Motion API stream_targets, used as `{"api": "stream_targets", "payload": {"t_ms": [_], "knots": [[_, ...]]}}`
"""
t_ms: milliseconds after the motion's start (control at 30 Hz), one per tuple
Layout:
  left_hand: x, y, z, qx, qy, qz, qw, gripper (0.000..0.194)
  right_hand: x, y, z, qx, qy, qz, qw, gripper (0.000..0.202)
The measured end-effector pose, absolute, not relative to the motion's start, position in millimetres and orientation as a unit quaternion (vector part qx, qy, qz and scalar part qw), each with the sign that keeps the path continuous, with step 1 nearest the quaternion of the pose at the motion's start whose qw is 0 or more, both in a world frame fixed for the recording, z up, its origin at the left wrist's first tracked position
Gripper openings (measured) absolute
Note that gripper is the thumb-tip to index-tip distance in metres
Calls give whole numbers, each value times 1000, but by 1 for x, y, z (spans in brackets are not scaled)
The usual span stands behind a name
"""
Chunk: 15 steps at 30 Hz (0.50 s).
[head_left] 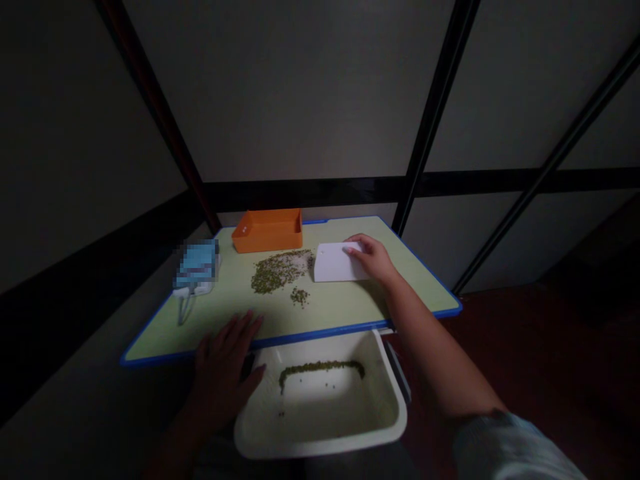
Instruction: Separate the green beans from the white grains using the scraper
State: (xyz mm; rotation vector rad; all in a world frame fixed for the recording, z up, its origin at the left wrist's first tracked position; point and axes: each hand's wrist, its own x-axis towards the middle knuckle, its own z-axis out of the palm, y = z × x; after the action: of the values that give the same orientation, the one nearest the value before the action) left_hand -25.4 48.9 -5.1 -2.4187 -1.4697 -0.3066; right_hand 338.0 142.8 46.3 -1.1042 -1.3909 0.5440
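Note:
My right hand (371, 258) grips a flat white scraper (336, 263), thumb on its face, above the right part of the table (350, 306). Left of the scraper, small green beans or seeds (271, 273) lie spread out, with paler grains among them and a small separate cluster (299, 296) nearer the front. My left hand (227, 353) rests at the table's front edge with its fingers spread, beside a white tub (320, 417). Inside the tub, a curved line of green seeds (320, 366) lies along the far side.
An orange tray (275, 231) stands at the table's back left. At the left edge lies a blurred blue object (197, 263) with a white cord or strap (185, 308). Grey wall panels with dark strips rise behind the table.

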Motion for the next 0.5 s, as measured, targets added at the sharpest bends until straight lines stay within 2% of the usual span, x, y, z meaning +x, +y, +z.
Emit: {"api": "stream_targets", "payload": {"t_ms": [500], "knots": [[-27,48,-6,-840,-509,-100,155,53,333,140,45,-471,-641,271,542,25]]}}
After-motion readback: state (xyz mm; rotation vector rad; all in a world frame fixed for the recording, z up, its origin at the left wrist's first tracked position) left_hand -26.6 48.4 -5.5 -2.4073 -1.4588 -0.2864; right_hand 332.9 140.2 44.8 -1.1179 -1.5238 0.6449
